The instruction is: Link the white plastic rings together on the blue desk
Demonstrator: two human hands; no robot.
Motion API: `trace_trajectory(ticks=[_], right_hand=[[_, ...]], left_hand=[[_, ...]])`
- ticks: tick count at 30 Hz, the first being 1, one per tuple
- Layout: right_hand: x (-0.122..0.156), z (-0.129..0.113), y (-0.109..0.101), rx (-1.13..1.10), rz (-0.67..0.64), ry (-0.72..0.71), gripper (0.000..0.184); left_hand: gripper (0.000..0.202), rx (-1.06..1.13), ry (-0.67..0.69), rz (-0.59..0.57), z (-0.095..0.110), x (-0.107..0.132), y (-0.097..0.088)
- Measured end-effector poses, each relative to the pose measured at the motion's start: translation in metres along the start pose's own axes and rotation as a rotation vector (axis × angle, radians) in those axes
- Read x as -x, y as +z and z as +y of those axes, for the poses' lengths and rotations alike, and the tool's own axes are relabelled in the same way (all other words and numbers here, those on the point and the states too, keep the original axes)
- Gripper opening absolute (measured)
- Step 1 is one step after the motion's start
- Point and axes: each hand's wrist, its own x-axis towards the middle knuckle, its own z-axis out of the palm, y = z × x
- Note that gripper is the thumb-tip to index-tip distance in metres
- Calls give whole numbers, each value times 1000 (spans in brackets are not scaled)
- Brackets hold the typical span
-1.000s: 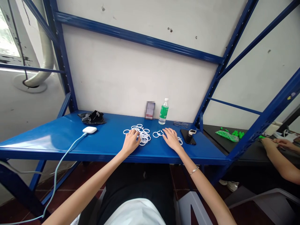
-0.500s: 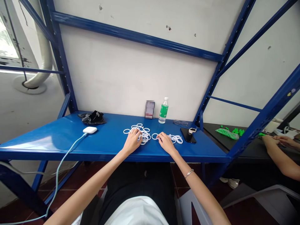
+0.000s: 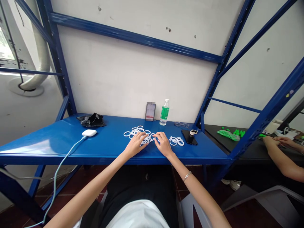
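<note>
Several white rings (image 3: 127, 134) lie in a loose pile on the blue tabletop (image 3: 111, 136). Over the pile's near side is my left hand (image 3: 136, 145), palm down, its fingers stretched out and the thumb apart. My right hand (image 3: 163, 145) rests at the pile's right edge, fingers a little bent and spread, with the tips at a ring's rim; a firm hold does not show. To its right sits a smaller group of white rings (image 3: 176, 141). Both hands partly cover the main pile.
A black phone (image 3: 189, 137) with a watch (image 3: 193, 132) on it, eyeglasses (image 3: 181, 124), a water bottle (image 3: 164, 112) and a propped blurred item (image 3: 150, 111) stand around. Leftward are a white charger (image 3: 89, 133) and a black bag (image 3: 91, 120). A co-worker's arm (image 3: 281, 158) is at far right.
My right hand has moved left, from between the two groups of rings to the pile's edge beside my left hand. My left hand's fingers have straightened. The view has shifted slightly.
</note>
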Motion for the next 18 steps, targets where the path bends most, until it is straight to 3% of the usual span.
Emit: trace_trajectory(ticks=[7,18], right_hand=[[-2,-10,12,-76,32,-199,27],[-3,-19,12,-240,-54,-104,22]], left_hand=[[46,20,47,2,-2,2,2],[37,111,-4,-51,1,1,0]])
